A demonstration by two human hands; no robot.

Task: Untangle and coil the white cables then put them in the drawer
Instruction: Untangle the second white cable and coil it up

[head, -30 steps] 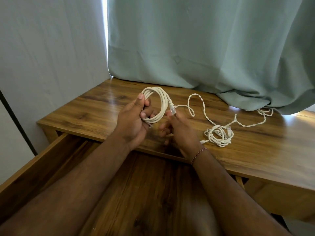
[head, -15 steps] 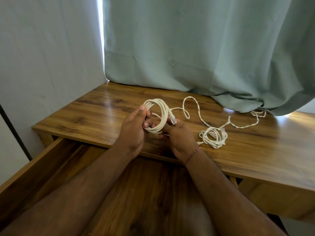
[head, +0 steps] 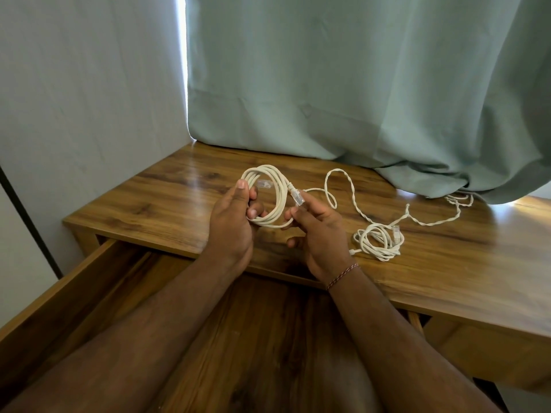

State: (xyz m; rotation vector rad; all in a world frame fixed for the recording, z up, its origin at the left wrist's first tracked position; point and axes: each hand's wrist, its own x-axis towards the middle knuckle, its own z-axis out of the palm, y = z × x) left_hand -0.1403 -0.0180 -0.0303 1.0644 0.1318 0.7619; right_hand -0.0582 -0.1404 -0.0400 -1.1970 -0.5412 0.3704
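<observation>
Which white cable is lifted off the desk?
The neatly coiled cable, held in the left hand and right hand; the other cables lie on the desk.

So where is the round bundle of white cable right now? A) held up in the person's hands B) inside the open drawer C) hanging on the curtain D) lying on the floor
A: the coiled cable is gripped by the left hand above the desk, with the right hand pinching its plug end, while the open drawer below holds no cable.
</observation>
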